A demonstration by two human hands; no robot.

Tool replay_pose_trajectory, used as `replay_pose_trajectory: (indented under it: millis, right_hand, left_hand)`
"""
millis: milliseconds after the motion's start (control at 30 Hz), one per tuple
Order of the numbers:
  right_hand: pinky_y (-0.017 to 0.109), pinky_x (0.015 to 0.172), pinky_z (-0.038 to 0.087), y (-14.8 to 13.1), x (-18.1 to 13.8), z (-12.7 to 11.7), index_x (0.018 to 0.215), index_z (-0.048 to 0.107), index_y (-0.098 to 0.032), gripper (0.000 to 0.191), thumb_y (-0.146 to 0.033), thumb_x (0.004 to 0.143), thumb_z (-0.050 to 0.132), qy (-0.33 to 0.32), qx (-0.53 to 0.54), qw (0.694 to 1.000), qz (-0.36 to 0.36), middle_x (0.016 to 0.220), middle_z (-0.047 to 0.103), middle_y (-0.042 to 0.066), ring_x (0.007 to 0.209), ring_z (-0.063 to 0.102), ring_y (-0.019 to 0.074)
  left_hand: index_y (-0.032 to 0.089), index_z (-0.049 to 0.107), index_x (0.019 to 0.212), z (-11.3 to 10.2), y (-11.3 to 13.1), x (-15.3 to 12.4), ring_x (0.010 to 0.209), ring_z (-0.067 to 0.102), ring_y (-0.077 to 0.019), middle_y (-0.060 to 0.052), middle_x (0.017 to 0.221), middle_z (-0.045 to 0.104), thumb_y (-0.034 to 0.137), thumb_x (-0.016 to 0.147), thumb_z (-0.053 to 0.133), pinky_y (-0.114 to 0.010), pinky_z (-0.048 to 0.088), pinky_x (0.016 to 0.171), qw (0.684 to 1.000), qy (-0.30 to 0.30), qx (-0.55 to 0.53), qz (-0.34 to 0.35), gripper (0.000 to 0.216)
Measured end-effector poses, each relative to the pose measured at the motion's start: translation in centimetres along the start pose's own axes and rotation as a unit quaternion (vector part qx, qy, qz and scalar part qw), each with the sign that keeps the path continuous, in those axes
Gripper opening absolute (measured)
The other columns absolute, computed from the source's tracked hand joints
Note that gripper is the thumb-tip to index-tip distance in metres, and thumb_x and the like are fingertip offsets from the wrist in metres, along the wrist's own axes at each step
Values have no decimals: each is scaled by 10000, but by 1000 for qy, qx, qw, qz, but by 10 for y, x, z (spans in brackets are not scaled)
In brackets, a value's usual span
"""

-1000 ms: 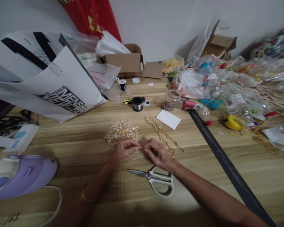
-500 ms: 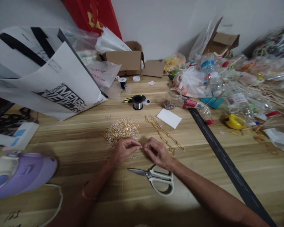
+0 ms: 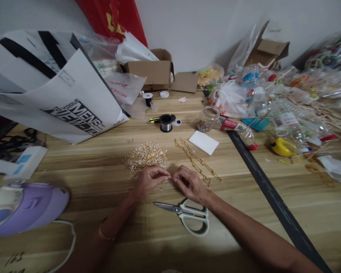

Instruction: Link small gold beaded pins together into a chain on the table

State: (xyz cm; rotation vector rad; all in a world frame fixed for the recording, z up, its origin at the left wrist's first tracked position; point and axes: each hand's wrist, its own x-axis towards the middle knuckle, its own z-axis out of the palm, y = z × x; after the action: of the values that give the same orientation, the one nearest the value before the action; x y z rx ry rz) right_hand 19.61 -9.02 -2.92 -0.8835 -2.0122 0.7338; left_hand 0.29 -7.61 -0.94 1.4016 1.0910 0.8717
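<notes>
Fingertips of my left hand (image 3: 151, 182) and my right hand (image 3: 189, 182) nearly meet above the table, both in a pinch. Between them runs a thin silvery beaded chain (image 3: 163, 188), which droops to the wood below; its very end at the fingertips is too small to make out. Just beyond my left hand lies a heap of gold and clear beaded chain (image 3: 146, 157). Two gold chain strands (image 3: 197, 162) stretch out beyond my right hand. Open-bladed or not, the white-handled scissors (image 3: 184, 214) rest near my right wrist, untouched.
Farther back are a wire spool (image 3: 166, 123), a yellow-black cutter (image 3: 153, 120), a white card (image 3: 204, 142) and a jar of beads (image 3: 207, 119). A white bag (image 3: 74, 98) and purple appliance (image 3: 31, 208) stand left. Plastic bottles and a yellow tape measure (image 3: 282, 146) crowd the right.
Both hands keep the same pinch on the chain. The whole view has shifted very slightly; nothing else has visibly moved.
</notes>
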Motion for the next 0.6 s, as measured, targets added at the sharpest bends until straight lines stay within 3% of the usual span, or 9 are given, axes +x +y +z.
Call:
replay_pose_trajectory:
  millis: [600]
  right_hand:
    - [258,603,413,0,0,0,826,548,-178,118,-207,912,474,-8,-2,1000,13,743,545,34,668,510,142]
  left_hand:
    - [124,706,726,1,1,0,699,623,-138,-55,729,687,195,676,681,-230,474,672,1000,0,17,17,91]
